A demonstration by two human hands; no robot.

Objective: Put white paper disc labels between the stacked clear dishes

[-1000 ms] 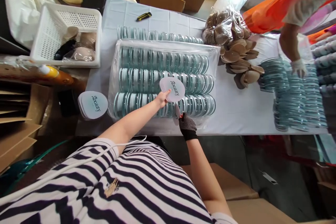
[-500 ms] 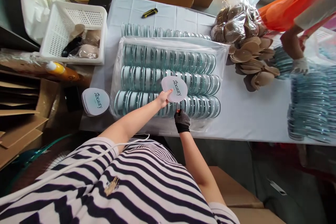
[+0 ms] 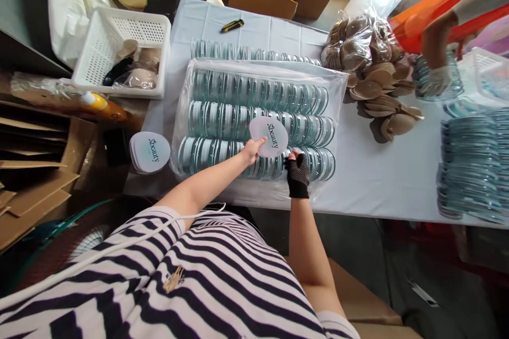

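My left hand [image 3: 252, 151] is closed on a small stack of rounded white cards [image 3: 271, 135] printed "beauty", thumb on top. Just right of the cards, my right hand [image 3: 297, 174], in a black fingerless glove, has its fingers curled together. Whether anything sits between its fingertips is too small to make out. Both hands are over the nearest row of nested clear plastic shells [image 3: 207, 154]. Several such rows lie side by side, most on a clear plastic bag [image 3: 342, 80]. Another stack of the same cards [image 3: 150, 152] rests at the table's left edge.
A white basket [image 3: 165, 58] holding beige cups stands at left. A yellow-black utility knife [image 3: 233, 25] lies at the back. Beige moulded cups [image 3: 393, 106] and stacked clear shells [image 3: 469, 164] occupy the right. A co-worker's gloved hand [image 3: 436, 82] touches clear shells there.
My right hand has moved right, away from under the cards to beside them. My left hand still holds the cards. The co-worker's hand has shifted towards the back left with shells.
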